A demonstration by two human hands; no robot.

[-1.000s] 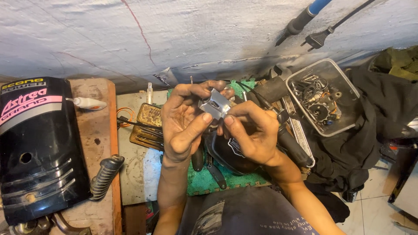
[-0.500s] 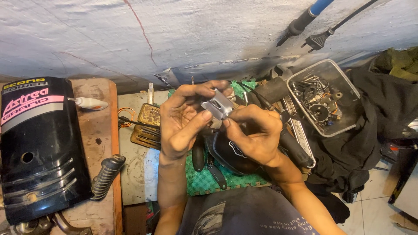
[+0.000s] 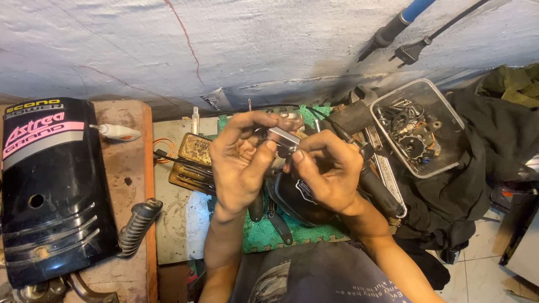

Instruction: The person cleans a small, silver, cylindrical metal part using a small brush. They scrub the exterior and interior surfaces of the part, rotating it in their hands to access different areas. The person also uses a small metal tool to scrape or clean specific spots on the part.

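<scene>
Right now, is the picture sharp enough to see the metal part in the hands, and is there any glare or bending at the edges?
Head view: the small silver metal part between left hand and right hand is slightly soft, with a mild sheen; the wall bows from wide-angle distortion; the black motorcycle cover shows soft highlights.

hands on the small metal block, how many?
2. The left hand grips the metal block from the left, and the right hand pinches it from the right. No other hands are visible.

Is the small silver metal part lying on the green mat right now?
No, the small silver metal part is lifted above the green mat, pinched between the left hand and right hand.
</scene>
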